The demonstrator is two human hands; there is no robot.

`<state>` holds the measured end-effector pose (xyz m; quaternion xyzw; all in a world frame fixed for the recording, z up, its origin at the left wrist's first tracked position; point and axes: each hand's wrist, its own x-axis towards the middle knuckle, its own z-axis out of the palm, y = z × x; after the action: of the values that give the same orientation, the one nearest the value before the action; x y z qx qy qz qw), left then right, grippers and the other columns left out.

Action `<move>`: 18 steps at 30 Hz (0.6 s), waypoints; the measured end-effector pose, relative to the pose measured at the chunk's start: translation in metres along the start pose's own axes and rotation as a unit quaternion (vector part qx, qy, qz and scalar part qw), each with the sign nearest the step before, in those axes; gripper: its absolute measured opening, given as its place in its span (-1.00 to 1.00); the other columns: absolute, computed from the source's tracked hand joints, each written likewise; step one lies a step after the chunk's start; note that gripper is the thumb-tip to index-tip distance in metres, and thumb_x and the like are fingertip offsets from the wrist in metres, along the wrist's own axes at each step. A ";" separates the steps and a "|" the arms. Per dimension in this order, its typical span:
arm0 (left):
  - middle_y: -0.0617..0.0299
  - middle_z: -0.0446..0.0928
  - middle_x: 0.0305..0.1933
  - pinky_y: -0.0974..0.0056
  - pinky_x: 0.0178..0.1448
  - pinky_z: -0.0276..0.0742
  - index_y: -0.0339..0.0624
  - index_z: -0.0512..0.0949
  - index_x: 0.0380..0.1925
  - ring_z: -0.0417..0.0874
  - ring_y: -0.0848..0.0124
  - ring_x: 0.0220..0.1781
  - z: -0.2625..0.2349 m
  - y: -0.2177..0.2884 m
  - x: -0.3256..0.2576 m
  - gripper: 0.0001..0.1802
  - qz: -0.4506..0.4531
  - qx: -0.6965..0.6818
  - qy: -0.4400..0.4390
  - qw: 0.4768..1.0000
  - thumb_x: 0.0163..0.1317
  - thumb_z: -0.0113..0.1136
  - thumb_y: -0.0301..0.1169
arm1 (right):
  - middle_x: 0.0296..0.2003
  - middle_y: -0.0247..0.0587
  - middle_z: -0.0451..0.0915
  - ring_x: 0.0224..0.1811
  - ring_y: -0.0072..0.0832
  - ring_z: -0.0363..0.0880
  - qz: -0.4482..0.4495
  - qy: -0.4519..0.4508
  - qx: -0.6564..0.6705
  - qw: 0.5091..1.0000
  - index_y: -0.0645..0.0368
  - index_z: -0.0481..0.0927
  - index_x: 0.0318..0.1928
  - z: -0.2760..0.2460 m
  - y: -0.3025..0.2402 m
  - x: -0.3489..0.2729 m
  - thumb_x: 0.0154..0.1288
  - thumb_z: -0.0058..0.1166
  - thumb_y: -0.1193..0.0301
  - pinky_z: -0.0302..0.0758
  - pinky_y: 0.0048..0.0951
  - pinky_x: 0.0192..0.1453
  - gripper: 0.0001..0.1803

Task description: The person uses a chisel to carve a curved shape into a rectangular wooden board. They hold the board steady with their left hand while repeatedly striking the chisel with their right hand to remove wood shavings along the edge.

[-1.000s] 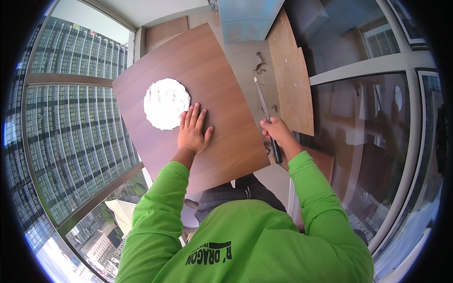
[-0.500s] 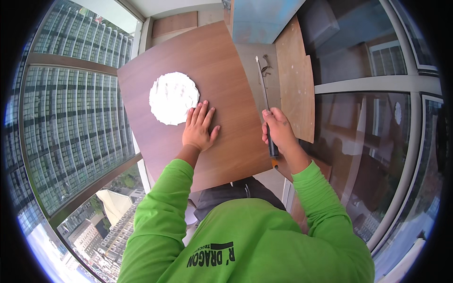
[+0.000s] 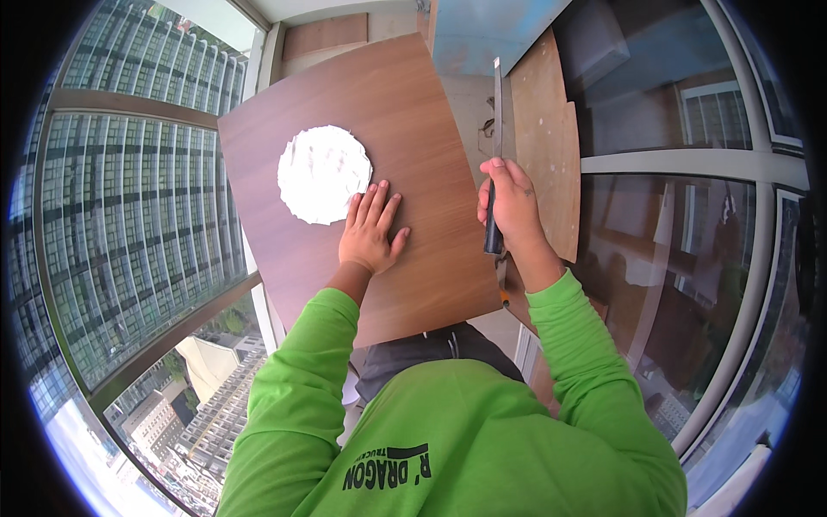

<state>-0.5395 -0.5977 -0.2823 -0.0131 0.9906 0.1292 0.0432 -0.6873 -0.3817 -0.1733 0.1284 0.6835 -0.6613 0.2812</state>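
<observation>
A brown wood-grain board (image 3: pixel 422 233) lies tilted in front of me. On its left part rests a bright silvery-white disc (image 3: pixel 324 175) with a crinkled edge, like foil wrapped over a round. My left hand (image 3: pixel 370 233) is laid flat on the board, fingers stretched out, their tips at the disc's lower right edge. Just off the board's right edge, my right hand (image 3: pixel 514 207) is closed round the black handle of a long tool (image 3: pixel 498 112). Its narrow, flat metal blade points away from me and ends in a square tip; its exact kind is unclear.
A pale, speckled wooden panel (image 3: pixel 547 146) stands right of the board. Beyond it are dark glass panes with a metal frame (image 3: pixel 672 164). A blue-painted box-like thing (image 3: pixel 482 34) stands at the far end. Windows (image 3: pixel 138 207) on the left look out on tall buildings.
My right hand has lifted the tool slightly away from me and turned it, so the blade's flat side shows. My left hand and the disc keep their places on the board.
</observation>
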 end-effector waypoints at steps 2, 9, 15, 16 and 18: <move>0.10 0.07 0.71 -0.05 0.75 -0.15 0.00 0.33 0.51 0.03 0.18 0.73 0.000 0.000 0.000 -0.25 0.001 -0.001 0.001 1.000 0.42 0.07 0.07 | -0.59 -0.36 0.43 -0.68 -0.57 0.39 -0.067 0.037 0.009 0.997 0.21 0.46 0.02 -0.001 -0.004 0.004 0.68 -0.16 0.02 0.33 -0.48 -0.63 -0.54; 0.10 0.07 0.71 -0.04 0.76 -0.15 0.01 0.34 0.51 0.03 0.18 0.73 0.003 0.000 0.001 -0.26 0.001 0.003 -0.001 1.000 0.41 0.07 0.07 | -0.61 -0.30 0.42 -0.70 -0.49 0.39 0.126 -0.064 0.006 0.990 0.23 0.46 -0.04 0.001 0.018 0.014 0.66 -0.15 0.08 0.36 -0.38 -0.59 -0.59; 0.08 0.09 0.70 -0.04 0.76 -0.15 -0.02 0.35 0.50 0.05 0.16 0.73 0.000 0.000 0.001 -0.26 0.003 -0.004 0.007 1.000 0.40 0.10 0.03 | -0.61 -0.32 0.42 -0.71 -0.51 0.39 -0.009 0.030 0.059 0.998 0.20 0.46 -0.05 0.000 -0.007 0.013 0.66 -0.15 0.06 0.33 -0.42 -0.65 -0.59; 0.07 0.11 0.70 -0.04 0.76 -0.15 -0.03 0.35 0.50 0.06 0.15 0.72 0.000 0.001 0.001 -0.27 0.005 -0.009 0.010 1.000 0.39 0.12 0.01 | -0.61 -0.32 0.42 -0.71 -0.50 0.38 -0.012 0.044 0.075 0.996 0.21 0.46 -0.05 0.004 -0.004 0.012 0.66 -0.16 0.07 0.35 -0.41 -0.63 -0.59; 0.07 0.10 0.70 -0.04 0.75 -0.14 -0.03 0.35 0.50 0.06 0.15 0.73 0.001 0.001 0.003 -0.26 0.007 -0.009 0.008 1.000 0.39 0.12 0.02 | -0.61 -0.31 0.43 -0.70 -0.49 0.40 0.028 0.040 0.089 0.995 0.22 0.47 -0.04 0.011 0.013 0.012 0.65 -0.15 0.08 0.36 -0.39 -0.61 -0.59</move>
<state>-0.5426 -0.5960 -0.2832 -0.0078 0.9897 0.1388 0.0345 -0.6872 -0.3935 -0.1903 0.1989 0.6286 -0.7057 0.2594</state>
